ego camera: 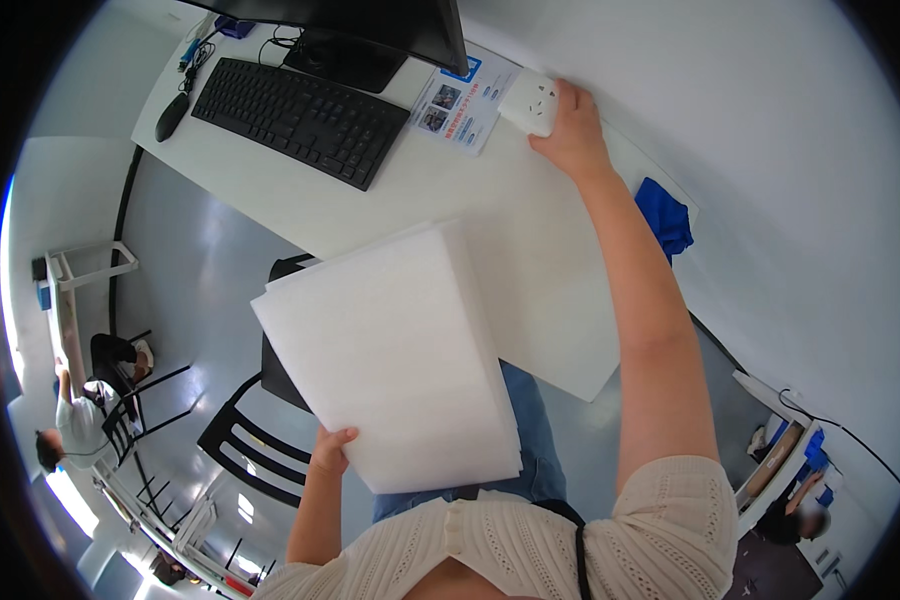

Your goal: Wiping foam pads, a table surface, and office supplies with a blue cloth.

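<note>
My left hand (pixel 335 448) grips the lower left edge of a stack of white sheets (pixel 397 360), thumb on top. The sheets look like foam or thick paper. The stack spans the space from my waist to the near part of the white desk (pixel 555 285). At the far right of the desk, my right hand (pixel 576 127) has its fingers around the end of a white power socket block (pixel 529 101). Several socket holes show on its face. Under the block's left side lies a printed sheet (pixel 461 105) with pictures and writing.
A black keyboard (pixel 300 120), a mouse (pixel 172 117) and a monitor (pixel 360 30) stand on the desk. Blue cloth (pixel 664 214) lies at its right edge, by the wall. A black chair (pixel 262 442) is at my left. Two people sit farther off, one on each side.
</note>
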Available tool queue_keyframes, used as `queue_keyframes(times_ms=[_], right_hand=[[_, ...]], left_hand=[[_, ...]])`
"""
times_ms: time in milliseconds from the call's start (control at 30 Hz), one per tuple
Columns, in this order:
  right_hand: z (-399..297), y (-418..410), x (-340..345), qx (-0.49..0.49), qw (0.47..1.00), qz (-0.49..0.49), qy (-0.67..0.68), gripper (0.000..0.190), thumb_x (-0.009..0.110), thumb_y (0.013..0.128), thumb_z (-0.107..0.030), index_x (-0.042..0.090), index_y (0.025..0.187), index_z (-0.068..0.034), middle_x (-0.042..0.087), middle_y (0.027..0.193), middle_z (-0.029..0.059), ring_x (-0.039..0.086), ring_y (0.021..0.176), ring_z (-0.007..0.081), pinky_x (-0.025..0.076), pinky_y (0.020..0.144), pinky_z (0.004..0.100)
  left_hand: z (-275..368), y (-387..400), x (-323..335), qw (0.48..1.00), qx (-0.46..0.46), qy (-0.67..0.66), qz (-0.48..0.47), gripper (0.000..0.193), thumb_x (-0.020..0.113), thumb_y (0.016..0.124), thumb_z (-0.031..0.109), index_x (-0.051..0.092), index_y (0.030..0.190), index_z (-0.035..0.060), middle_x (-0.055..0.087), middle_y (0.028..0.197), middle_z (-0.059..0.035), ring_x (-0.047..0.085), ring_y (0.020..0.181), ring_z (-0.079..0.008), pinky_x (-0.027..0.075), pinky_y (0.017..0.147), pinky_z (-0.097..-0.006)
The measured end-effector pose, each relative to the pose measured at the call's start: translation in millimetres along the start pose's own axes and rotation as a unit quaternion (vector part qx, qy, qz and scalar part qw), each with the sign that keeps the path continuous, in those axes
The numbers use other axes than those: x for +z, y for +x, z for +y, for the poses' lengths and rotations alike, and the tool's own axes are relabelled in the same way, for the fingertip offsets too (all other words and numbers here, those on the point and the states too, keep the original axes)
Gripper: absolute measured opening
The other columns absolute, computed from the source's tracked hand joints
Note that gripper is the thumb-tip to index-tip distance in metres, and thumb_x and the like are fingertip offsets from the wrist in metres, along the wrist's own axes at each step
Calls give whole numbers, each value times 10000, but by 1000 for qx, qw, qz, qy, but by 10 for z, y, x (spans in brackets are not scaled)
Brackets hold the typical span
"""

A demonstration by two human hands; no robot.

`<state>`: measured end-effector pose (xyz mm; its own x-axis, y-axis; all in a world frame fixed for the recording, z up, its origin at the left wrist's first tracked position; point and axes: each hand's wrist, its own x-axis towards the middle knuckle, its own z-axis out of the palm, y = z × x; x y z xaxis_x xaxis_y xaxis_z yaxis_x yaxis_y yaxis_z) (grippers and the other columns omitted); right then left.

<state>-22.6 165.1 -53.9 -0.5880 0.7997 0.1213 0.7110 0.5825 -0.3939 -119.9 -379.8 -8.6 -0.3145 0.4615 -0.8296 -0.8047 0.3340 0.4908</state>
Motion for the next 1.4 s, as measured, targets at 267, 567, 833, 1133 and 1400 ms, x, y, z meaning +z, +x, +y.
queue_keyframes(times_ms=[267, 567, 833, 1133, 1400], right_hand=[[-25, -10, 16, -54, 998, 3, 41, 892, 803, 617, -193, 351, 1371, -48, 420, 1300, 221, 438, 1200, 392, 430, 991, 441], [201, -47, -127, -13, 999, -18, 32, 889, 775, 612, -202, 343, 1372, -42, 392, 1331, 213, 419, 1191, 413, 431, 994, 441], [-227, 123, -52, -101, 993, 12, 56, 858, 787, 600, -175, 374, 1344, -60, 436, 1266, 220, 476, 1138, 395, 457, 949, 449], [-377, 209, 107, -104, 995, -4, -5, 952, 836, 601, -308, 349, 1392, -103, 415, 1358, 144, 474, 1198, 336, 463, 975, 415], [-275, -107, -139, -79, 995, 53, 13, 868, 770, 713, -398, 345, 1433, -167, 334, 1476, 109, 392, 1301, 326, 390, 1040, 441]], left_hand=[[-24, -17, -4, 999, 3, 39, 11, 872, 780, 598, 231, 386, 1338, -9, 550, 1217, -169, 559, 1119, -323, 504, 912, -427], [-43, -7, -21, 999, 13, 38, 10, 891, 796, 586, 241, 385, 1339, 1, 550, 1215, -163, 558, 1119, -316, 503, 915, -429], [-7, -34, 20, 999, 15, 35, 19, 911, 808, 579, 234, 372, 1344, 3, 546, 1215, -167, 560, 1118, -321, 507, 911, -435], [-27, -37, 21, 999, 24, 32, -2, 911, 810, 589, 240, 365, 1349, 8, 537, 1221, -170, 558, 1115, -326, 506, 912, -437], [-36, -48, -1, 998, 11, 57, 4, 905, 788, 602, 286, 366, 1349, -1, 531, 1229, -170, 546, 1132, -327, 494, 924, -444]])
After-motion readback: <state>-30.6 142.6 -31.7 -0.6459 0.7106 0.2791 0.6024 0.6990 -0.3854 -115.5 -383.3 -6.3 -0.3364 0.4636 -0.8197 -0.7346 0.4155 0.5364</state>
